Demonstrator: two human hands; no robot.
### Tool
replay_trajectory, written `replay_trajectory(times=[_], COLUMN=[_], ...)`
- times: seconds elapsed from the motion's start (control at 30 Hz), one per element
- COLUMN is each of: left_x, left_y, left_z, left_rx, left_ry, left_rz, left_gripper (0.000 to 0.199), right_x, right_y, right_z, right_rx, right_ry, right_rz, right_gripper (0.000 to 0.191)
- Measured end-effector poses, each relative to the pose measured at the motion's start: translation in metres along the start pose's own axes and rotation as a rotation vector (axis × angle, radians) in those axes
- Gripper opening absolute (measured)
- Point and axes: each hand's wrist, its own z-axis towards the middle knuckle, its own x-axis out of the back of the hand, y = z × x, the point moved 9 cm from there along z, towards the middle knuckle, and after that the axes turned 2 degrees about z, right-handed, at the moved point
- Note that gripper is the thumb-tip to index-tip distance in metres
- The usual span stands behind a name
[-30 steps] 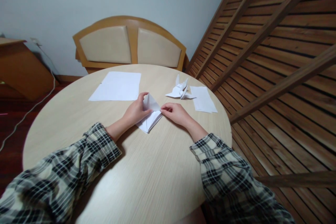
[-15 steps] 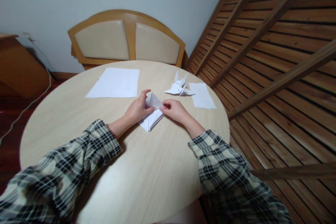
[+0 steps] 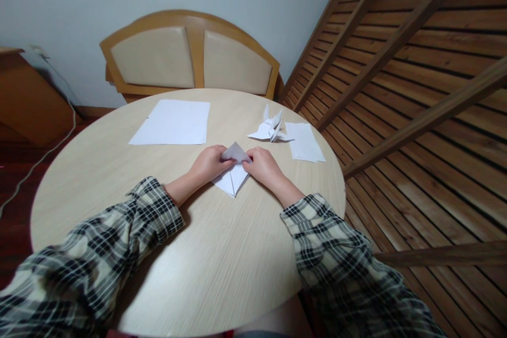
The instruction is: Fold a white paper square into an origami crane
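Between my hands is a folded piece of white paper [image 3: 236, 176], diamond-shaped, with one point toward me and a greyer flap at its far corner. My left hand [image 3: 209, 163] is closed on its left side, the thumb pressing on top near the flap. On the opposite side my right hand [image 3: 264, 168] pinches the right edge between thumb and fingers. Some fingertips are hidden behind the paper. Beyond my right hand stand folded paper cranes [image 3: 270, 128], bunched so closely that I cannot tell how many there are.
The round wooden table [image 3: 190, 274] carries a stack of white sheets [image 3: 171, 122] at the far left and smaller white paper pieces [image 3: 304, 142] at the right edge. A padded headboard [image 3: 190, 55] stands behind it. Wooden slats [image 3: 415, 90] rise on the right.
My left fingers have come down from the raised flap, which now lies flatter. The folded paper has turned and shifted slightly right. My right hand has closed further onto its edge.
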Motion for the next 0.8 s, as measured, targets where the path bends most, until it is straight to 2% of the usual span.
replay_trajectory(times=[0.3,0.57,0.7,0.8], left_x=[0.002,0.006,0.006,0.007], left_y=[-0.007,-0.002,0.0,0.001], left_z=[0.003,0.005,0.004,0.004], left_rx=[0.063,0.043,0.044,0.034], left_ry=[0.048,0.071,0.061,0.065], left_rz=[0.012,0.018,0.031,0.033], left_gripper=[0.019,0.015,0.011,0.011], right_x=[-0.001,-0.009,-0.006,-0.004], right_y=[0.001,0.001,0.007,0.019], right_z=[0.001,0.003,0.002,0.004], right_rx=[-0.078,-0.119,-0.105,-0.086], right_ry=[0.005,0.075,0.063,0.013], right_rz=[-0.088,-0.061,0.073,0.329], right_gripper=[0.01,0.023,0.019,0.019])
